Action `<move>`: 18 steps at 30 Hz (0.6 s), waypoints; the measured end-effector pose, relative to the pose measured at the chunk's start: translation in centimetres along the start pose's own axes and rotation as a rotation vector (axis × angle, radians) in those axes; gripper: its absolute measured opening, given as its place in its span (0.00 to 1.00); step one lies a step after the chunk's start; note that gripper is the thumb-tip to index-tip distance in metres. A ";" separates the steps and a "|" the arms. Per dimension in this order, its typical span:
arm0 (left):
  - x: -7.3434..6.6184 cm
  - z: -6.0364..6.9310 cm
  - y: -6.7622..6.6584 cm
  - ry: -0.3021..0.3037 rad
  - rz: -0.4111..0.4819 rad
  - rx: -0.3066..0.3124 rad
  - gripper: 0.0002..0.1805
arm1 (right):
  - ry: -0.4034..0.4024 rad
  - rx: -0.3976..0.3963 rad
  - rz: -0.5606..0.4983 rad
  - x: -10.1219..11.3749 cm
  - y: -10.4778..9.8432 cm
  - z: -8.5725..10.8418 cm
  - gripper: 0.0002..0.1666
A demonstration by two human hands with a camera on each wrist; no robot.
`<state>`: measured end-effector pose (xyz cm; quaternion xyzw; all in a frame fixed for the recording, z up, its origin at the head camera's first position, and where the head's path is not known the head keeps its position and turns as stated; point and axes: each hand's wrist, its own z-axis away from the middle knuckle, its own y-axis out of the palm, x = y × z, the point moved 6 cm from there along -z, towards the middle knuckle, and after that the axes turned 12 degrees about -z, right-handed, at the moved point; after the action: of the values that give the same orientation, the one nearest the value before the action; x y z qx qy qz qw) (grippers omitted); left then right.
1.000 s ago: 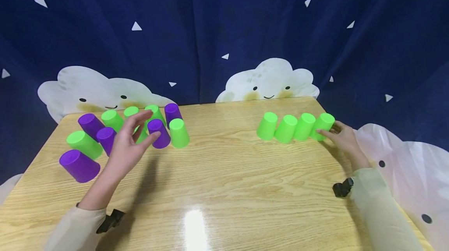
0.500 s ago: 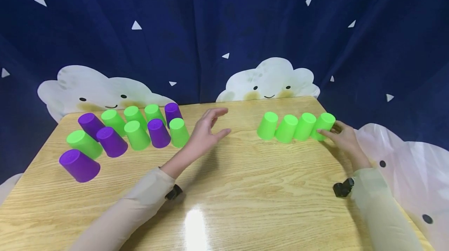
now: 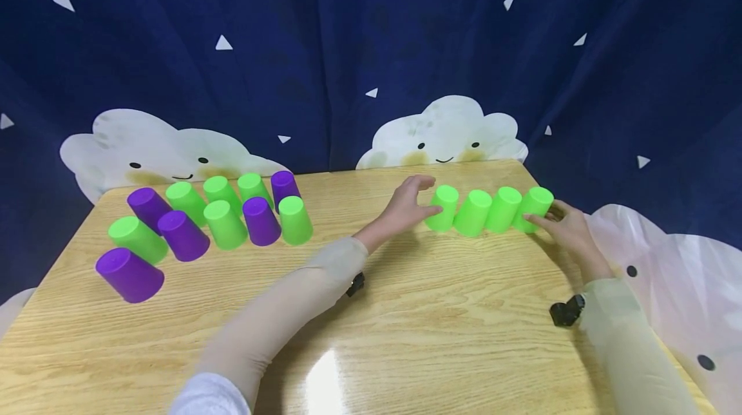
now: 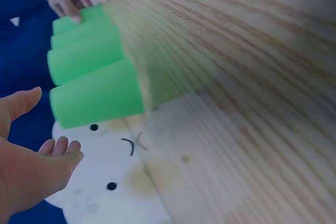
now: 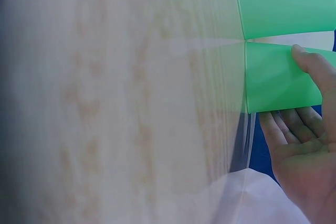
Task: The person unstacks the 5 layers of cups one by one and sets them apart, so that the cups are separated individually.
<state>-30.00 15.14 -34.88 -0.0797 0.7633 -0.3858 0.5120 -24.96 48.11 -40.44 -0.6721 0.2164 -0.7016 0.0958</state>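
Note:
Several green cups stand upside down in a row on the right of the table. At the row's left end, my left hand point(image 3: 408, 203) reaches toward the nearest green cup point(image 3: 443, 207), thumb and fingers apart. The left wrist view shows a gap between that hand point(image 4: 39, 163) and the end green cup point(image 4: 97, 95). At the right end, my right hand point(image 3: 570, 228) holds the last green cup point(image 3: 534, 207). In the right wrist view its thumb point(image 5: 310, 64) lies on the green cup point(image 5: 278, 80), with the fingers on the other side.
On the table's left stand several more upside-down cups, purple ones point(image 3: 130, 275) and green ones point(image 3: 225, 225), in a rough triangle. The wooden table point(image 3: 452, 325) meets a dark blue curtain point(image 3: 324, 67) with cloud prints at its back edge.
My left hand has moved right, from over the left-hand cups across the table to the left end of the green row. My right hand has stayed on its cup.

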 end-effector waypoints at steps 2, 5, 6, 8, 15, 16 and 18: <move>0.1 -0.8 0.8 -0.022 -0.009 0.010 0.33 | -0.001 0.001 -0.001 0.1 0.0 0.0 0.53; 0.3 -1.7 1.7 -0.035 -0.028 0.016 0.34 | -0.002 0.000 0.000 0.1 0.1 0.0 0.53; 0.4 -2.0 2.0 -0.035 -0.031 0.019 0.34 | -0.002 0.001 0.000 0.2 0.1 0.1 0.53; 0.5 -2.5 2.4 -0.039 -0.035 0.023 0.34 | -0.003 -0.002 0.003 0.2 0.1 0.1 0.53; 0.7 -3.2 3.6 -0.051 -0.039 0.041 0.33 | -0.004 -0.002 0.002 0.1 0.1 0.0 0.53; 0.7 -3.2 3.6 -0.053 -0.039 0.040 0.33 | -0.005 -0.003 -0.002 0.1 0.1 0.0 0.53; 0.7 -3.2 3.6 -0.053 -0.039 0.036 0.31 | -0.004 -0.004 -0.009 0.0 0.0 0.0 0.53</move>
<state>-32.07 18.92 -37.23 -0.0957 0.7407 -0.4071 0.5258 -25.00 48.07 -40.45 -0.6745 0.2146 -0.7004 0.0917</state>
